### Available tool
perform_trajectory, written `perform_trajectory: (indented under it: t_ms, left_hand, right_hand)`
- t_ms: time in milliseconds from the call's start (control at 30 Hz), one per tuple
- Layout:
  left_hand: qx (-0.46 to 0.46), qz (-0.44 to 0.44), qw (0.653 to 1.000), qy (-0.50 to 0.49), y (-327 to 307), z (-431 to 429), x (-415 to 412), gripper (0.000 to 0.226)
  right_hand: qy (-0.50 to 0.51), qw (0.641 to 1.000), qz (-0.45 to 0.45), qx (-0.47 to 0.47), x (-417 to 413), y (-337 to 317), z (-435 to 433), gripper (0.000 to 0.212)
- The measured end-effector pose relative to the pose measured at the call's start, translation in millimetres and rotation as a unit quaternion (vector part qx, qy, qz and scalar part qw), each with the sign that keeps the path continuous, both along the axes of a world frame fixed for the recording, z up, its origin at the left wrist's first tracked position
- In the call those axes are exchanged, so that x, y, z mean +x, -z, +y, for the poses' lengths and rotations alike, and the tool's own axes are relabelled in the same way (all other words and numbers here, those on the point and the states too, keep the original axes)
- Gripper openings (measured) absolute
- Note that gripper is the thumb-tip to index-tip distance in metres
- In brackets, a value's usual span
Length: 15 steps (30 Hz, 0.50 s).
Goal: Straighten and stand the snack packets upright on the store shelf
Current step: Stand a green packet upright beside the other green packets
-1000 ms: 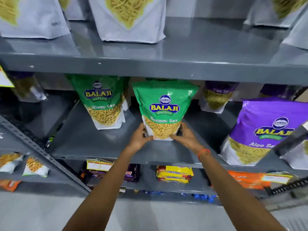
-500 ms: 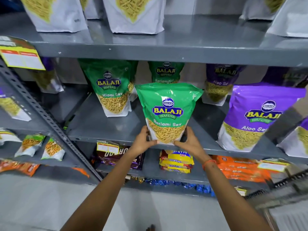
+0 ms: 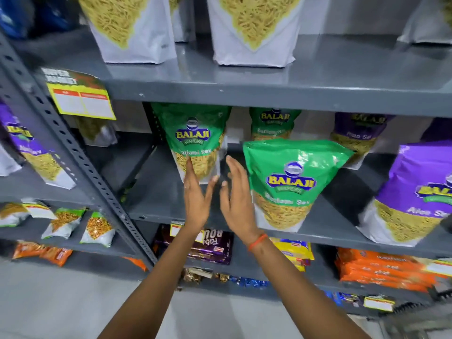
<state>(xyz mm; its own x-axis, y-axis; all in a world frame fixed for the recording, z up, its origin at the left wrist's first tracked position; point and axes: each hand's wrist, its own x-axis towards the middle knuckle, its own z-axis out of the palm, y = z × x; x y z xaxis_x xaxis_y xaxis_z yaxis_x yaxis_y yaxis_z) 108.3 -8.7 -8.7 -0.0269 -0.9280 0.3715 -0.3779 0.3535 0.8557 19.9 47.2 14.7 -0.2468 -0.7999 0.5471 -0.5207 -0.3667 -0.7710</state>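
A green Balaji Ratlami Sev packet (image 3: 292, 182) stands upright at the front of the grey middle shelf (image 3: 325, 237), free of my hands. Further back on the left stands a second green packet (image 3: 195, 140). My left hand (image 3: 195, 196) is open, fingers straight, its tips just in front of that packet's lower part. My right hand (image 3: 237, 196) is open beside it, between the two packets and touching neither. A third green packet (image 3: 272, 123) stands at the back.
Purple Aloo Sev packets (image 3: 415, 192) stand on the right of the same shelf, another (image 3: 357, 135) behind. White packets (image 3: 252, 30) fill the shelf above. A slotted grey upright (image 3: 80, 160) and a yellow price tag (image 3: 80, 99) are on the left. Biscuit packs (image 3: 212, 248) lie on the shelf below.
Both hands have let go of the front green packet and moved left toward the rear left packet. The view has shifted left and closer.
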Motion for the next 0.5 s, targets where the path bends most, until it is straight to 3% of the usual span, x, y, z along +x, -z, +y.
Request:
perform_trajectory:
  t_ms: [100, 233, 367, 500]
  left_hand:
    - [0.062, 0.021, 0.998, -0.022, 17, -47, 31, 0.093]
    - [0.188, 0.078, 0.977, 0.07, 41, -106, 59, 0.101]
    - [0.231, 0.096, 0.963, 0.103, 52, -129, 68, 0.062]
    - [0.219, 0.061, 0.967, 0.117, 59, -119, 89, 0.042]
  right_hand:
    - [0.036, 0.988, -0.053, 0.137, 11, 23, -55, 0.064]
    - [0.03, 0.954, -0.12, 0.273, -2, 39, -109, 0.078]
    - [-0.096, 0.935, -0.174, 0.293, -11, 40, -126, 0.07]
    - [-0.063, 0.93, -0.187, 0.311, 2, 56, -114, 0.064]
